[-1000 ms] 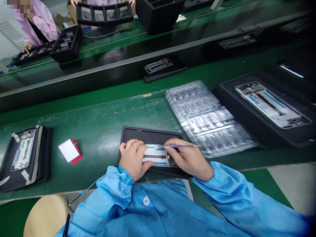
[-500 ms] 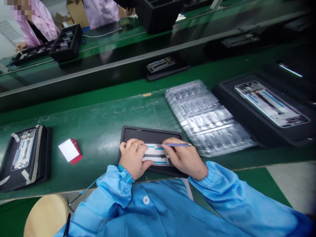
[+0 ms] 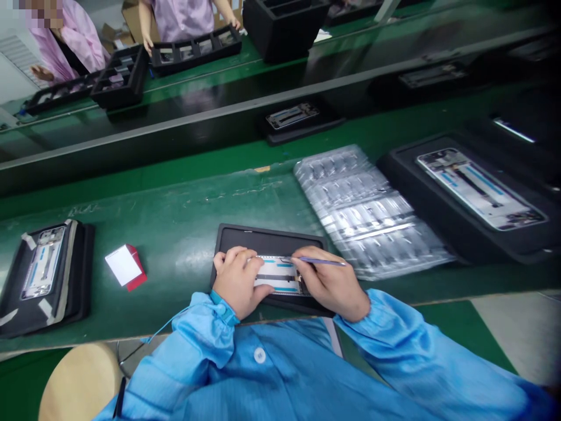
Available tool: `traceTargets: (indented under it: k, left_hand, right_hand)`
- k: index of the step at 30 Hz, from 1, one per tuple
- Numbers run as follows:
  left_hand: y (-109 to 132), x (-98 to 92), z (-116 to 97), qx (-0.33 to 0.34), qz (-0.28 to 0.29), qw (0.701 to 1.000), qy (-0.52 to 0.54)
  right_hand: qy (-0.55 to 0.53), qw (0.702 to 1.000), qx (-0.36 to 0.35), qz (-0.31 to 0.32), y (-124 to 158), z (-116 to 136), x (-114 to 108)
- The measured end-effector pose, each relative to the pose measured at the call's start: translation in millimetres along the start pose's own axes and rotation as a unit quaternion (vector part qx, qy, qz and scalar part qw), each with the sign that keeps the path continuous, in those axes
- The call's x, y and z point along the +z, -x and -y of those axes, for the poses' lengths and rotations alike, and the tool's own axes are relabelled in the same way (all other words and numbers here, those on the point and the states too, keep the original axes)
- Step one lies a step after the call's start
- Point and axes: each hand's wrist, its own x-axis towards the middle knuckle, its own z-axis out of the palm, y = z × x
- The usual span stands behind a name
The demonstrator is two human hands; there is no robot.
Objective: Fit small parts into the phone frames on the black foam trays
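An opened phone frame (image 3: 276, 269), white inside with blue strips, lies in a black foam tray (image 3: 236, 237) in front of me. My left hand (image 3: 236, 278) spans the frame's left end, fingers at the far edge and thumb at the near one, gripping it. In my right hand (image 3: 331, 283) is a slim purplish tool that looks like tweezers (image 3: 322, 261), pinched between thumb and fingers. Its tip is at the frame's far edge, right of the middle. My right fingers cover part of the frame's right end.
Clear plastic blister trays (image 3: 363, 210) lie to the right, beside black foam holding another phone frame (image 3: 482, 187). At left are a taped black holder with a phone frame (image 3: 44, 263) and a white-and-red card (image 3: 125, 268). Across the line, people in pink handle black trays (image 3: 197, 52).
The tool in my right hand has shifted slightly to the right and tilted. My left hand stays put. Across the line, a person now holds up a black compartment tray.
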Motion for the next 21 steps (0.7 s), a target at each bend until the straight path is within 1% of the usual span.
traceTargets:
  k: [2,6,11,14,16,18,19,21]
  left_hand:
    - [0.2,0.4,0.1,0.001,-0.001,1.0,-0.001]
    - [0.4,0.4,0.4,0.002,-0.001,1.0,-0.001]
    - [0.2,1.7,1.5,0.008,-0.01,1.0,-0.001]
    - [1.5,3.5,0.1,0.014,-0.03,0.999,0.001]
    - [4.6,2.2,-1.0,0.01,-0.065,0.998,0.0]
    - [10.6,-3.7,0.6,-0.003,-0.118,0.993,-0.003]
    - [14.8,-9.0,3.3,-0.012,-0.15,0.989,-0.007]
    - [26.4,-24.4,13.7,-0.036,-0.216,0.975,-0.026]
  right_hand:
    - [-0.004,1.0,0.004,0.003,-0.4,0.5,-1.8]
    - [-0.003,1.0,-0.017,0.022,-0.9,-0.3,-0.6]
    - [0.015,0.998,-0.068,0.005,-0.3,-5.4,8.6]
    - [0.006,0.997,-0.079,-0.005,0.4,-5.5,3.5]
    - [-0.006,0.997,-0.067,-0.024,3.8,-1.0,-7.1]
    - [-0.001,0.997,-0.073,-0.029,11.5,7.9,-17.9]
    - [0.012,0.996,-0.089,-0.012,16.9,13.4,-21.2]
    - [0.056,0.989,-0.129,0.051,29.7,23.5,-20.7]
